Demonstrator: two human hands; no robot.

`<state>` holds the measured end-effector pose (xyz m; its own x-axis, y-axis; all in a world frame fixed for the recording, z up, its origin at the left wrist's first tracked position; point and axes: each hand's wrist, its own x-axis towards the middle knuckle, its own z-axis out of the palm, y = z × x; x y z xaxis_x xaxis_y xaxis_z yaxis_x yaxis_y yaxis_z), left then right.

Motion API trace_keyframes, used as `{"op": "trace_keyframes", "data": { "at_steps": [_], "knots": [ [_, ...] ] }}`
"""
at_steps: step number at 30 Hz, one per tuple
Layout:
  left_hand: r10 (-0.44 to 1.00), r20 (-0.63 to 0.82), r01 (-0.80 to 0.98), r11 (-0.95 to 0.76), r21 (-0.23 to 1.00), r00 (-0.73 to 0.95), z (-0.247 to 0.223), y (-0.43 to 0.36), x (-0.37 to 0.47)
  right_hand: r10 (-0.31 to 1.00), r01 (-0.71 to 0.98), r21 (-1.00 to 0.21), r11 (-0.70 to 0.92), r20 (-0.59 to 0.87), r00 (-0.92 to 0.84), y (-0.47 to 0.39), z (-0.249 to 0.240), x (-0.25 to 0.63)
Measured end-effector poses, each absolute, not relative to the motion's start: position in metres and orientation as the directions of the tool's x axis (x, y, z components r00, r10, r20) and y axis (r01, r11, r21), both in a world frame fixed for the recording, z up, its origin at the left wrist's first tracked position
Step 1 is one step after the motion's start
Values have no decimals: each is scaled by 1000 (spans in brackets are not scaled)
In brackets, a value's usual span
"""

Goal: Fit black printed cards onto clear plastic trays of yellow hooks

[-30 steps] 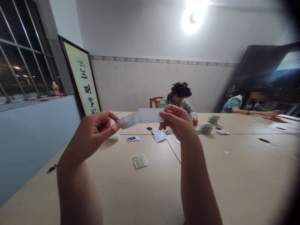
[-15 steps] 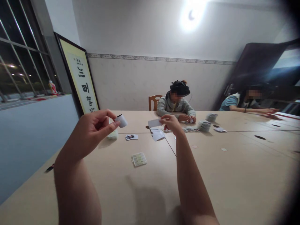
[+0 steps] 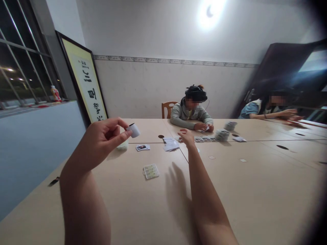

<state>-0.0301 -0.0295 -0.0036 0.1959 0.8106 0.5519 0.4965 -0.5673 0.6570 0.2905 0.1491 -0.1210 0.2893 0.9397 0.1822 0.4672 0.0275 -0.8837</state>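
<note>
My left hand (image 3: 108, 137) pinches a curled white card (image 3: 134, 131) between thumb and fingertips; a sliver of its dark inner side shows at the top. My right hand (image 3: 187, 138) is stretched forward over the table with its fingers apart and holds nothing. It hovers just right of a loose pile of white paper pieces (image 3: 171, 145). A few printed cards (image 3: 142, 148) lie between the hands, farther down on the tabletop. Closer to me rests a flat, clear plastic case (image 3: 151, 171) with compartments; its contents are too small to name.
Opposite sits a co-worker (image 3: 191, 110) handling a small white piece. Another person (image 3: 270, 109) is at the far right. Card stacks (image 3: 222, 134) stand on the table (image 3: 255, 190). A pale green item (image 3: 123, 146) is partly behind my left hand. Round cable holes (image 3: 282, 148) pierce the tabletop.
The white card that my right hand held has left its fingers, which have opened; where it landed is unclear. My left hand keeps its curled card almost in place.
</note>
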Motion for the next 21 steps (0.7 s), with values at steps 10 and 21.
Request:
{"op": "trace_keyframes", "data": {
  "at_steps": [10,21],
  "knots": [
    [852,432,603,-518,606,297,-5,-16,-24,882,67,-903,425,396,-254,51,-33,218],
    [854,441,673,-500,545,278,-6,-17,-19,876,-101,-903,418,430,-216,18,-32,167]
  ]
}}
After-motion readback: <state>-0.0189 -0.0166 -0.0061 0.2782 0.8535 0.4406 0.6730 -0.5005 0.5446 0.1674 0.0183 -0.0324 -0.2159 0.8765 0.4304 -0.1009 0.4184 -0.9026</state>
